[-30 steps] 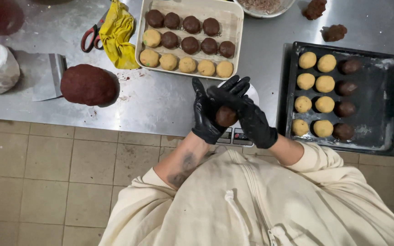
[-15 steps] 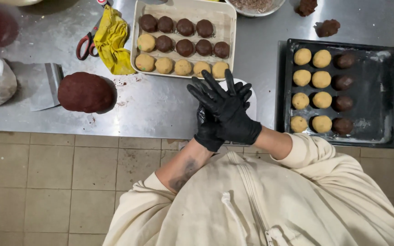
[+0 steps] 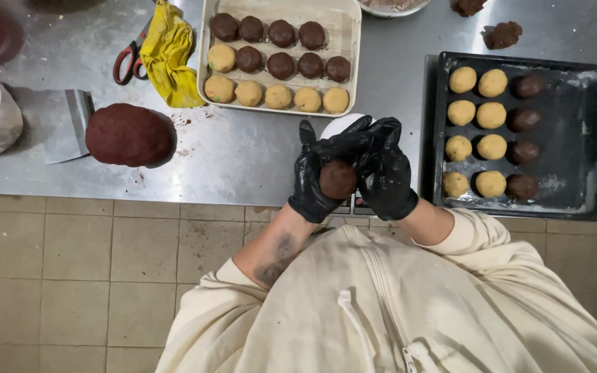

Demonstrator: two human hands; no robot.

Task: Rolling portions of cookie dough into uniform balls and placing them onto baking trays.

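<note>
Head view: a dark brown dough ball [image 3: 338, 179] sits cupped between two black-gloved hands, above the near edge of the steel bench [image 3: 243, 152]. The left hand [image 3: 319, 176] cradles it from below with fingers curled around it; the right hand [image 3: 387, 169] presses against its other side, fingers closed over it. Just right lies a black baking tray [image 3: 592, 138] of tan and brown balls; behind, a cream tray [image 3: 348, 41] holds more. Well left rests a large brown dough mound [image 3: 128, 135].
</note>
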